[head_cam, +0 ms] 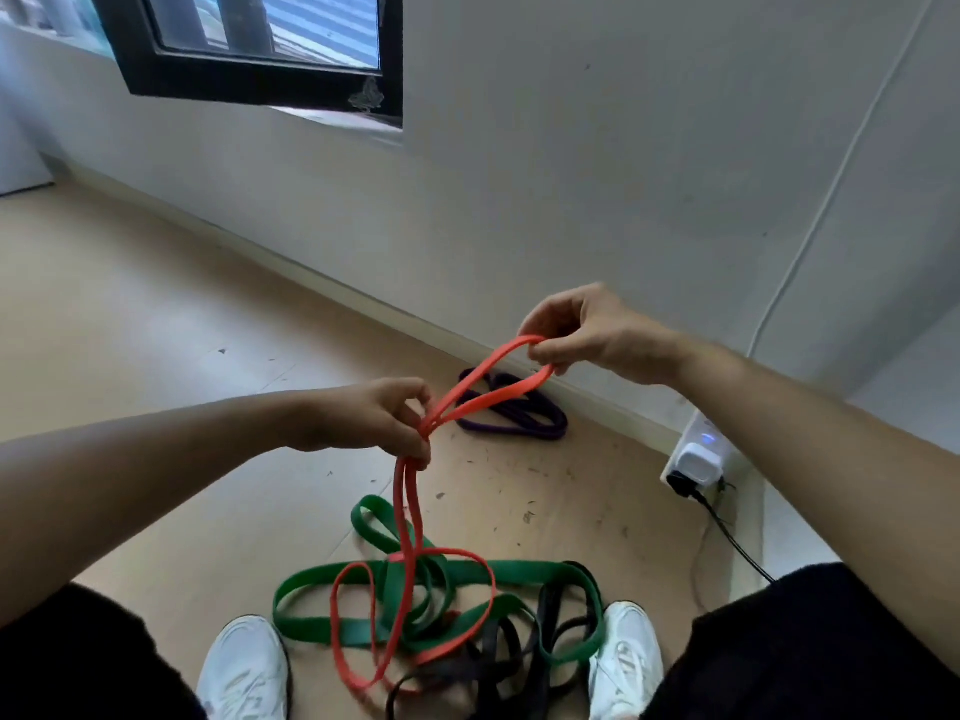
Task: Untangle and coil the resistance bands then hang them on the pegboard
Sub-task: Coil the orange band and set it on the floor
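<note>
A thin orange band (488, 379) stretches between both hands above the floor. My right hand (587, 332) pinches its upper loop end near the wall. My left hand (382, 418) grips the band lower down, and two strands hang from it into a tangle on the floor. That tangle holds the orange band's loose loops, a wide green band (306, 582) and a black band (550, 605), all interlaced between my shoes. A purple band (524, 423) lies coiled apart by the wall. No pegboard is in view.
A white power strip with a plugged adapter (698, 462) sits by the wall at right, its black cable (737, 545) trailing over the floor. A dark-framed window (260, 80) is upper left. My white shoes (244, 667) flank the tangle.
</note>
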Action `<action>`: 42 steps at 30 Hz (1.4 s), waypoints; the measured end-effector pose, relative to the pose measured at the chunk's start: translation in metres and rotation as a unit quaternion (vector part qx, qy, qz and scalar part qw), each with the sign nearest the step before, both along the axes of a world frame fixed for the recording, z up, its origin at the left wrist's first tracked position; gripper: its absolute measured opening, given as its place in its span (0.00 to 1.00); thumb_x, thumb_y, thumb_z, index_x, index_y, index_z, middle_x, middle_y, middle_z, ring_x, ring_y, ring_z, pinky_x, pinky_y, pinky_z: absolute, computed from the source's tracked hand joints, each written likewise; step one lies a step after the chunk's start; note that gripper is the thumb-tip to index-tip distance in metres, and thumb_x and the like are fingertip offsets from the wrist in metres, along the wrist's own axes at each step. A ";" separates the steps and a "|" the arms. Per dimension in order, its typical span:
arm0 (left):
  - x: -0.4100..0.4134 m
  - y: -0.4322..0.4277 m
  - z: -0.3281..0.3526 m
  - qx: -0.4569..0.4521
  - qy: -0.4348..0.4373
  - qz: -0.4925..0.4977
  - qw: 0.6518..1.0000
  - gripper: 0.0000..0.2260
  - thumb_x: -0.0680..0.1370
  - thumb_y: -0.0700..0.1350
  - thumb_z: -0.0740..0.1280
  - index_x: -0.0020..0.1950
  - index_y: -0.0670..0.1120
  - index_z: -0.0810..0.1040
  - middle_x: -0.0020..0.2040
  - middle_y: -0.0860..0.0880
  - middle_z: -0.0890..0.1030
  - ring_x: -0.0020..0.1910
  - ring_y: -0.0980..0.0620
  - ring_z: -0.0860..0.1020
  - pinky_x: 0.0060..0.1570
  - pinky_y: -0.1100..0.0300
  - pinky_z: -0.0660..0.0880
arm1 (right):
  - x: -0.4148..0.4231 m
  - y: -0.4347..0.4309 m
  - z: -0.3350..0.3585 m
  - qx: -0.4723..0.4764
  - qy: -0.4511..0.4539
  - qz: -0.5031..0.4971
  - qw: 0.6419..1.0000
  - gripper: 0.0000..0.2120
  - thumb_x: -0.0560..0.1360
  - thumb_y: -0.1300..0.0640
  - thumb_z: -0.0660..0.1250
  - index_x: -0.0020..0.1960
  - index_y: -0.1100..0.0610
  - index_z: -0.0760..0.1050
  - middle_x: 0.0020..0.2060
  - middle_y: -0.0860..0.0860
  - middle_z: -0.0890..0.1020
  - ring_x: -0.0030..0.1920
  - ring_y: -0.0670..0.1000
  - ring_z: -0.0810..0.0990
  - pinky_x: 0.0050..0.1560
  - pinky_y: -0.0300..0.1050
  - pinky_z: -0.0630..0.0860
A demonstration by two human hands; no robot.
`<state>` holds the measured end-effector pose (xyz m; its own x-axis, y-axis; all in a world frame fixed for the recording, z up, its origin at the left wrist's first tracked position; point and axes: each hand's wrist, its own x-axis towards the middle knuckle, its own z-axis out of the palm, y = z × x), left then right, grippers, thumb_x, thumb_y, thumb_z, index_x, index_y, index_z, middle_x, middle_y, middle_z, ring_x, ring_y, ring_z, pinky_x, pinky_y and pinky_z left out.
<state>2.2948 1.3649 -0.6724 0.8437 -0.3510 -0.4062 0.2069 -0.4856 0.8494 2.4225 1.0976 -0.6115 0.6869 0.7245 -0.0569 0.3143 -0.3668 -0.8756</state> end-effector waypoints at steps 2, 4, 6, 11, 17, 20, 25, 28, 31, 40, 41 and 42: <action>0.005 0.000 -0.002 -0.002 -0.006 0.018 1.000 0.15 0.77 0.37 0.72 0.62 0.43 0.73 0.46 0.42 0.86 0.50 0.42 0.86 0.57 0.50 0.81 | 0.007 -0.002 -0.003 0.011 -0.010 -0.038 0.999 0.08 0.72 0.70 0.74 0.51 0.64 0.82 0.38 0.54 0.85 0.38 0.52 0.84 0.38 0.40 0.81; 0.010 0.000 -0.002 0.019 -0.030 0.021 0.999 0.12 0.77 0.39 0.73 0.60 0.43 0.78 0.42 0.47 0.86 0.47 0.44 0.86 0.51 0.54 0.82 | 0.015 -0.006 -0.006 0.018 -0.019 -0.081 0.996 0.08 0.72 0.71 0.74 0.49 0.62 0.83 0.36 0.53 0.86 0.36 0.50 0.85 0.36 0.39 0.80; 0.013 0.001 -0.002 0.044 -0.055 0.028 0.997 0.07 0.78 0.41 0.72 0.55 0.42 0.82 0.42 0.46 0.85 0.46 0.45 0.86 0.47 0.58 0.81 | 0.020 -0.011 -0.007 0.033 -0.022 -0.113 0.993 0.08 0.73 0.71 0.73 0.49 0.62 0.82 0.35 0.54 0.85 0.34 0.50 0.84 0.34 0.38 0.80; 0.017 0.012 0.005 0.032 -0.103 0.077 0.991 0.10 0.77 0.48 0.70 0.53 0.43 0.84 0.43 0.45 0.86 0.46 0.44 0.86 0.50 0.54 0.83 | 0.026 -0.026 -0.006 0.073 -0.004 -0.138 0.988 0.07 0.72 0.71 0.73 0.50 0.65 0.81 0.46 0.72 0.83 0.43 0.63 0.83 0.38 0.44 0.83; 0.016 0.010 0.020 -0.052 -0.099 0.071 0.991 0.17 0.70 0.50 0.74 0.54 0.42 0.86 0.49 0.44 0.87 0.52 0.46 0.85 0.54 0.54 0.82 | 0.027 -0.029 0.004 0.103 0.035 -0.147 0.983 0.05 0.76 0.67 0.71 0.52 0.62 0.80 0.41 0.62 0.85 0.41 0.59 0.86 0.37 0.48 0.83; 0.017 0.006 0.022 -0.085 -0.088 0.076 0.990 0.15 0.68 0.49 0.75 0.50 0.43 0.87 0.48 0.42 0.87 0.49 0.45 0.86 0.50 0.57 0.82 | 0.025 -0.030 0.011 0.146 0.081 -0.162 0.972 0.05 0.75 0.67 0.71 0.51 0.62 0.80 0.37 0.56 0.84 0.37 0.53 0.85 0.34 0.41 0.81; 0.018 -0.001 0.022 -0.100 -0.086 0.074 0.988 0.20 0.69 0.57 0.78 0.50 0.43 0.83 0.40 0.50 0.82 0.41 0.51 0.80 0.49 0.59 0.80 | 0.017 -0.036 0.027 0.224 0.140 -0.170 0.949 0.12 0.66 0.63 0.73 0.50 0.62 0.82 0.35 0.52 0.83 0.35 0.48 0.81 0.33 0.34 0.76; 0.021 -0.010 0.018 -0.070 -0.117 0.104 0.985 0.14 0.73 0.51 0.75 0.50 0.41 0.82 0.37 0.51 0.80 0.39 0.53 0.78 0.45 0.61 0.79 | 0.015 -0.037 0.035 0.240 0.148 -0.147 0.948 0.15 0.61 0.60 0.78 0.47 0.60 0.85 0.38 0.52 0.84 0.39 0.47 0.81 0.40 0.34 0.78; 0.026 -0.017 0.011 0.021 -0.154 0.108 0.982 0.09 0.75 0.46 0.75 0.48 0.41 0.81 0.40 0.45 0.81 0.41 0.48 0.80 0.47 0.56 0.81 | 0.011 -0.034 0.042 0.218 0.131 -0.110 0.961 0.18 0.59 0.57 0.79 0.49 0.58 0.86 0.42 0.53 0.85 0.45 0.49 0.82 0.48 0.38 0.79; 0.041 -0.054 0.026 -0.122 -0.099 0.037 0.987 0.14 0.75 0.49 0.73 0.54 0.41 0.82 0.56 0.39 0.83 0.60 0.39 0.81 0.64 0.48 0.77 | -0.014 -0.002 0.045 0.121 -0.008 -0.028 0.992 0.11 0.73 0.65 0.75 0.56 0.61 0.84 0.45 0.58 0.87 0.41 0.52 0.81 0.40 0.42 0.77; 0.042 -0.062 0.028 -0.150 -0.102 0.044 0.982 0.13 0.74 0.50 0.73 0.51 0.42 0.82 0.56 0.38 0.83 0.60 0.39 0.81 0.65 0.47 0.77 | -0.016 0.000 0.047 0.111 -0.031 -0.023 0.993 0.11 0.74 0.65 0.74 0.57 0.62 0.84 0.45 0.57 0.87 0.41 0.53 0.81 0.39 0.42 0.77; 0.043 -0.070 0.029 -0.172 -0.104 0.056 0.978 0.12 0.73 0.51 0.73 0.49 0.43 0.82 0.57 0.38 0.83 0.60 0.40 0.81 0.65 0.47 0.76 | -0.017 0.002 0.048 0.104 -0.051 -0.023 0.993 0.11 0.74 0.64 0.74 0.57 0.62 0.83 0.44 0.56 0.87 0.41 0.52 0.82 0.39 0.43 0.78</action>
